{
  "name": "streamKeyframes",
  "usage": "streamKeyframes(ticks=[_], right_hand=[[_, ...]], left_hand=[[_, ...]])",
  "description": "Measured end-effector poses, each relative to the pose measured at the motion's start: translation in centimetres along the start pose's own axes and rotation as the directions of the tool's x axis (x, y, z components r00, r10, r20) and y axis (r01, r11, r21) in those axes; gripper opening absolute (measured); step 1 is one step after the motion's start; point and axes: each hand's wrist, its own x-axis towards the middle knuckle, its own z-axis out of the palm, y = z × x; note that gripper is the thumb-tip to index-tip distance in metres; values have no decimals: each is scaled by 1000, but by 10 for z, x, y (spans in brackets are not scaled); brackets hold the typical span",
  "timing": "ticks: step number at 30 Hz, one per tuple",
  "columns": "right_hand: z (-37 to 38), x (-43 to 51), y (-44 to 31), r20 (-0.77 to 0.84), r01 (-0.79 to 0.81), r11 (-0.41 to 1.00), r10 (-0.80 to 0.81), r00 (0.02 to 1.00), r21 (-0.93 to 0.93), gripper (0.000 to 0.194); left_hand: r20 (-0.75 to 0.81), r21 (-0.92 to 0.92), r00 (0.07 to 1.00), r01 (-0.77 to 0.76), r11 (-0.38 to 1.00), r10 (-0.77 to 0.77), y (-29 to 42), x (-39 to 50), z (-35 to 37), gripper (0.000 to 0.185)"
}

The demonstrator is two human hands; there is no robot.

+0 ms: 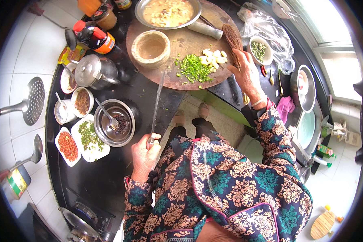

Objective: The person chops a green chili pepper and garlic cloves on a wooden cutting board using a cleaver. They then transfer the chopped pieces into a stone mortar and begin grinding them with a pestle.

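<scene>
My left hand (145, 154) grips the handle of a knife (158, 99), whose blade is seen edge-on and points at the round wooden chopping board (136, 24). At the board's right side my right hand (246, 72) holds a small brush of bound twigs (231, 37). Chopped green onion (195, 69) lies in a pile near the board's front edge, with peeled garlic cloves (214, 58) against it. A stone mortar (151, 48) stands at the board's left, and the pestle (205, 29) lies behind the garlic, beside a metal bowl of yellowish food (168, 13).
Left on the black counter stand a lidded metal pot (89, 71), a steel bowl with a spoon (115, 121), a dish of peanuts (68, 146) and a sauce bottle (93, 36). To the right are a bowl of chopped greens (259, 50), a plastic bag (266, 27) and a sink basin (306, 128).
</scene>
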Motion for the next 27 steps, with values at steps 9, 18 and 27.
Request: streamKeyframes(ticks=[9,18,27], right_hand=[[24,-46,35,22,-336,936,335,942,109,86],[-11,-100,13,255,-303,836,203,945,458,76],[-5,-76,-5,374,-132,904,-33,927,406,79]], left_hand=[[212,-421,974,167,892,-83,-17,16,11,23],[149,-599,973,231,767,-176,-35,9,54,22],[-10,-708,993,74,702,-115,-47,23,91,50]])
